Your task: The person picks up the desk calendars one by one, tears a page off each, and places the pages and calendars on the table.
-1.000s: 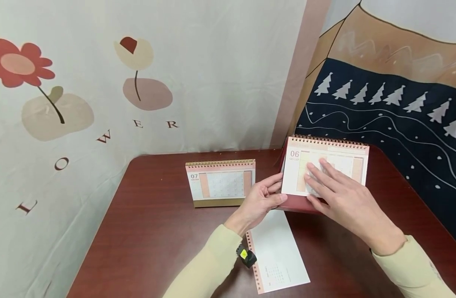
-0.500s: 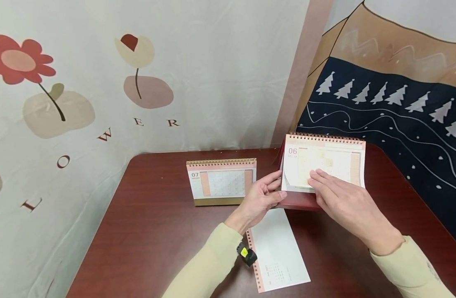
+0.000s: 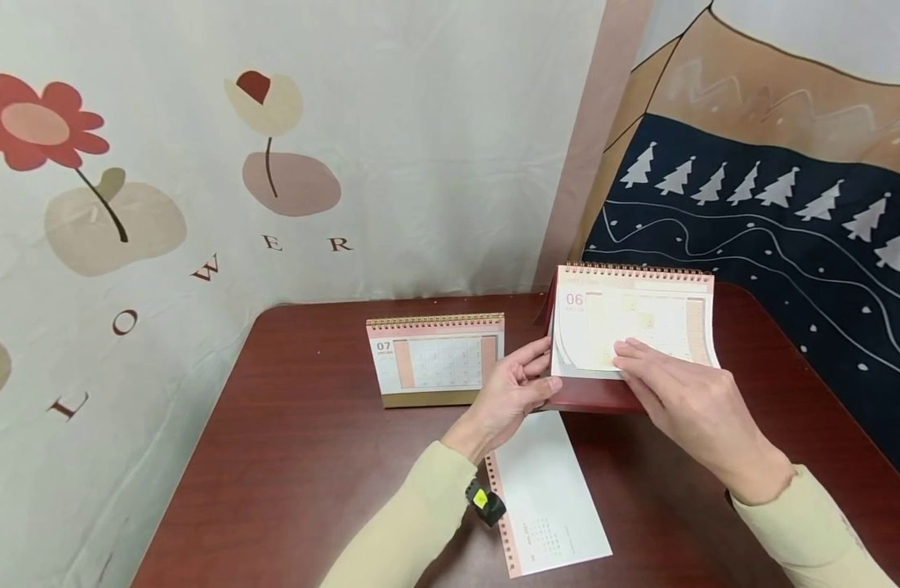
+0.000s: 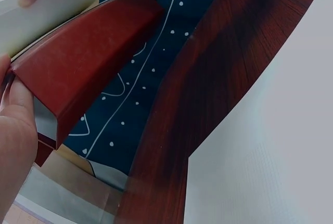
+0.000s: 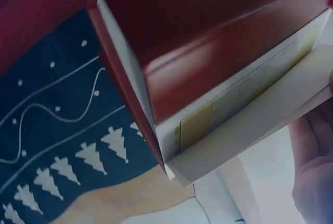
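My left hand (image 3: pixel 507 394) grips the lower left side of a desk calendar (image 3: pixel 636 278) with a dark red stand, thumb in front. In the left wrist view the fingers wrap the end of the red base (image 4: pixel 88 52). The calendar is tilted back, its coil binding along the top and "06" on the front page (image 3: pixel 597 322). At that page's lower edge my right hand (image 3: pixel 692 400) pinches the paper, which bows away from the sheets behind. The right wrist view shows the lifted page (image 5: pixel 250 130) apart from a printed sheet (image 5: pixel 229 104) beneath.
A second desk calendar (image 3: pixel 443 363) showing "07" stands on the dark red table (image 3: pixel 310 457), left of my hands. One loose white calendar sheet (image 3: pixel 553 490) with punched holes lies in front. Printed cloths (image 3: pixel 450 147) hang behind the table and at its right.
My right hand's fingers have slid down from the middle of the "06" page to its lower edge, and the page now bows outward. The held calendar has shifted slightly left.
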### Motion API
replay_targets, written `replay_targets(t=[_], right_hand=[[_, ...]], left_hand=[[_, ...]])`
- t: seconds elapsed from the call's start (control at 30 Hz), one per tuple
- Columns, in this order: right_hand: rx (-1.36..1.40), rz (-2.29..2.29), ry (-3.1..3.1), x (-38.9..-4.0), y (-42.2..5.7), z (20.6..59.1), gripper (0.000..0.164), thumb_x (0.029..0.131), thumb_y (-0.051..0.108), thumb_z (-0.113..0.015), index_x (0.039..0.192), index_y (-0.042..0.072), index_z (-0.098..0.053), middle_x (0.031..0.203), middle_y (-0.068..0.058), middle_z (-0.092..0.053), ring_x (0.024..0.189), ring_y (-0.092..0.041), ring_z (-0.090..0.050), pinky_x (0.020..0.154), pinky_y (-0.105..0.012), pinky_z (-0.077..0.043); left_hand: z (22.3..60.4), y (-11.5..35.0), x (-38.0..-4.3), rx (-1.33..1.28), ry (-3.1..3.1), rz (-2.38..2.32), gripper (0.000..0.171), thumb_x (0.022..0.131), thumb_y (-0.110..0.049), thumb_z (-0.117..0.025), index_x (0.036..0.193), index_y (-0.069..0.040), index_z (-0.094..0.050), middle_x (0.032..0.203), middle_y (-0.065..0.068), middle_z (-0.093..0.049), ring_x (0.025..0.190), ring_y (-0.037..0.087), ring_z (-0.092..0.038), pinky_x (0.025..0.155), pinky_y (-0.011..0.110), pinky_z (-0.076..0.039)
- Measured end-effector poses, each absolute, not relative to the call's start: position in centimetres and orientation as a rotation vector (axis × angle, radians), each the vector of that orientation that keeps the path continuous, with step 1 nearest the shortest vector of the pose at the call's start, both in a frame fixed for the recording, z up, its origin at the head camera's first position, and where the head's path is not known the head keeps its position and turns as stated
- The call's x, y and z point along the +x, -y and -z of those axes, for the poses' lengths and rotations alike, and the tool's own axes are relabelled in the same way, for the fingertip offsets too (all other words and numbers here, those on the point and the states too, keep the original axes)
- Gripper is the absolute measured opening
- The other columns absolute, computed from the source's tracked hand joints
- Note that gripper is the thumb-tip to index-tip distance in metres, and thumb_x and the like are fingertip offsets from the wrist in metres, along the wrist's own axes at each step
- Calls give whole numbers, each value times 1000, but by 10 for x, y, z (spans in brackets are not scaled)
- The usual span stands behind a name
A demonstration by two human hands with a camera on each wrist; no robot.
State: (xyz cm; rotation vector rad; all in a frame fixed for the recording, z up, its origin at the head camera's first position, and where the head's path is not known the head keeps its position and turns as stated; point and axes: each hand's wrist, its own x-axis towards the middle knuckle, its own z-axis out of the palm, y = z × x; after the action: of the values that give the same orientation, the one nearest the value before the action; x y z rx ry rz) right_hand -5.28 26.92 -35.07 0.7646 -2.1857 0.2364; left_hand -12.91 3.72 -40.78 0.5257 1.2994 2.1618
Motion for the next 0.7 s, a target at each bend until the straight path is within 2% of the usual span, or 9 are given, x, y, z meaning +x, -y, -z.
replay_targets(t=[0.13,0.23,0.37,0.5,0.53,0.6,0.7], right_hand=[[717,-326,2205,-52,-269,350,57,110,50,-43,112,6,-80,109,-10,-78,98,-28,-75,102,-16,-38],[693,-392,2199,-51,-268,350,58,108,52,-46,109,5,-81,107,-10,-78,98,-30,-75,104,-12,-36],[674,-503,2179,-52,-269,349,57,105,54,-52,107,5,-82,106,-9,-79,103,-25,-74,101,-12,-41],[689,-610,2157,-52,-270,348,54,101,53,-59,107,5,-82,105,-9,-79,113,-12,-69,99,-14,-44],[694,-627,2151,-52,-271,348,53,100,53,-60,107,5,-82,105,-9,-79,115,-9,-68,99,-15,-45],[695,-643,2148,-53,-271,347,53,100,52,-61,107,4,-82,105,-10,-79,117,-6,-66,99,-15,-45],[684,-656,2143,-53,-272,346,51,101,51,-61,107,5,-82,106,-11,-79,117,-4,-65,99,-14,-45]], left_hand=[[408,-37,-129,523,-1310,-2162,63,101,12,-54,159,1,-33,152,20,-51,109,8,-68,91,22,-55],[408,-37,-129,522,-1316,-2167,64,101,12,-54,159,1,-33,152,20,-51,108,8,-68,88,20,-55],[408,-38,-130,526,-1319,-2183,63,101,12,-53,159,1,-34,152,21,-51,102,4,-68,77,17,-53],[408,-38,-130,534,-1337,-2190,61,101,11,-53,158,-1,-37,150,19,-54,75,0,-58,67,17,-45],[408,-38,-130,538,-1342,-2191,61,101,11,-53,158,-1,-38,150,19,-54,73,0,-56,66,18,-44],[408,-38,-131,548,-1348,-2191,61,101,11,-53,158,-2,-38,150,19,-54,71,2,-53,65,19,-41],[408,-39,-130,549,-1340,-2197,62,100,12,-53,158,-1,-37,151,19,-53,86,3,-64,70,18,-47]])
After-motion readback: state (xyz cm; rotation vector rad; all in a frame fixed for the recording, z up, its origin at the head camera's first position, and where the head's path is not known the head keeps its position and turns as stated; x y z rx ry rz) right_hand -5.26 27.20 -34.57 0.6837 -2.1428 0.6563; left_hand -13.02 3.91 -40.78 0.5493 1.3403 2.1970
